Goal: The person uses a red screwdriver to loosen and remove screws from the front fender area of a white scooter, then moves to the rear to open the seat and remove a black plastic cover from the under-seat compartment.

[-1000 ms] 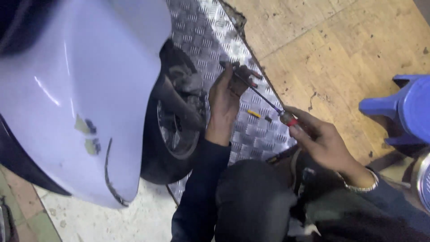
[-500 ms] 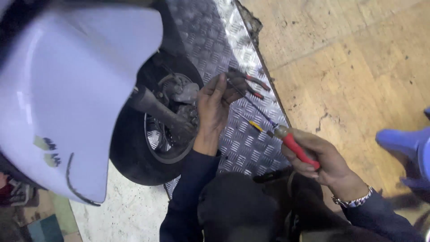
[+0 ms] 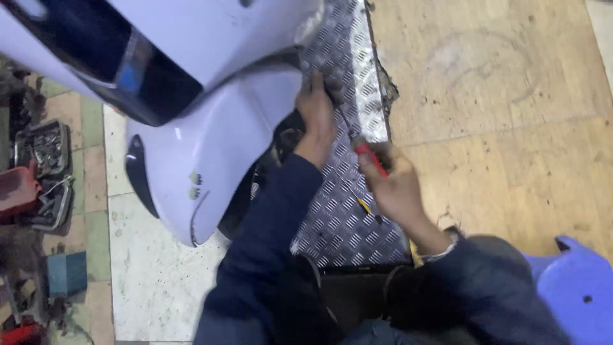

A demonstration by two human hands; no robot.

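Head view: the right hand point(image 3: 397, 186) grips a red-handled screwdriver point(image 3: 361, 145), now raised toward the left hand point(image 3: 317, 108), whose closure cannot be judged, by the scooter point(image 3: 211, 137); its wheel, exposed earlier, is now mostly hidden.

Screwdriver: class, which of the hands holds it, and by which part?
The right hand grips the screwdriver by its red handle. The left hand rests near the shaft's tip; what it holds cannot be told.
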